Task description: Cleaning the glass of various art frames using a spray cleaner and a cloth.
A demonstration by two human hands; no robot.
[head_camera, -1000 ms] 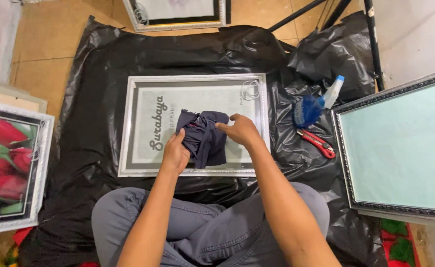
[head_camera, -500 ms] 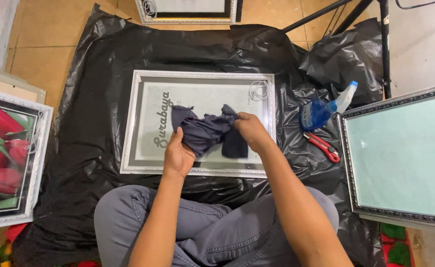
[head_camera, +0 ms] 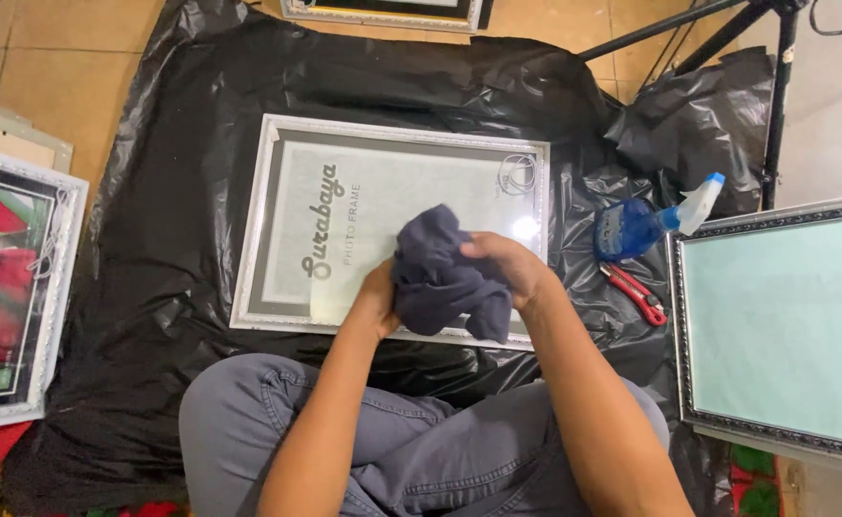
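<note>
While both hands worked at the centre of the frame, the left hand (head_camera: 380, 299) and the right hand (head_camera: 505, 268) were each closed on a crumpled dark grey-blue cloth (head_camera: 445, 278), the left from the cloth's left side, the right from its upper right edge with fingers curled over the fabric. The cloth was bunched between them, over the lower right part of a white-moulded rectangular photo frame (head_camera: 260, 215) with glass front and pale printed insert. That frame lay flat on a black plastic sheet (head_camera: 162, 258) spread over the tiled floor. Right of centre, on the same sheet, lay a blue spray bottle with a white trigger head (head_camera: 643, 223), and just below it a red-handled utility cutter (head_camera: 633, 291). At the right edge stood a dark ornate frame with a pale green panel (head_camera: 785, 325). At the left edge lay a white frame holding a picture of red flowers (head_camera: 4, 287). The person's grey trousers (head_camera: 277, 421) filled the lower centre.
</note>
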